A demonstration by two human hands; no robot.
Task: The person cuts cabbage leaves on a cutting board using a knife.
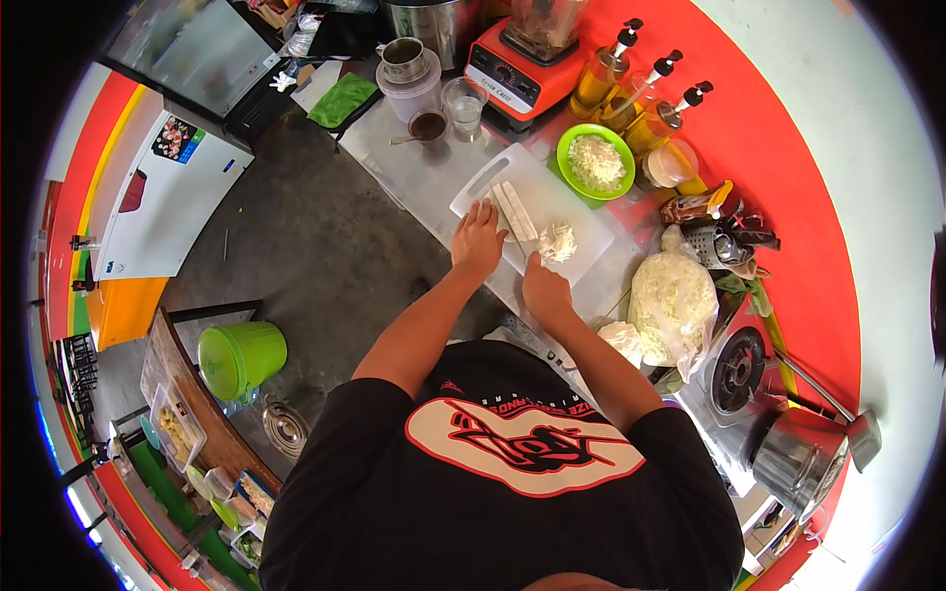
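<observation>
A white cutting board (583,258) lies on the counter with a long white block of food (515,211) on it; I cannot tell its kind. My left hand (478,239) rests at the board's near-left edge, fingers stretched out beside the block and thumb against the knife area. My right hand (547,293) is closed around the handle of a knife (522,246), whose thin blade runs along the block's near side. To the right of the block is a small pile of thin white shreds (559,242). A green bowl (564,169) behind the board holds more white shreds.
Oil pump bottles (599,79) and a red blender (519,74) stand along the wall. A glass (464,106) and a cup of dark liquid (429,126) sit at the left. At the right are a stuffed plastic bag (674,295), a gas burner (739,369) and a metal pot (798,463).
</observation>
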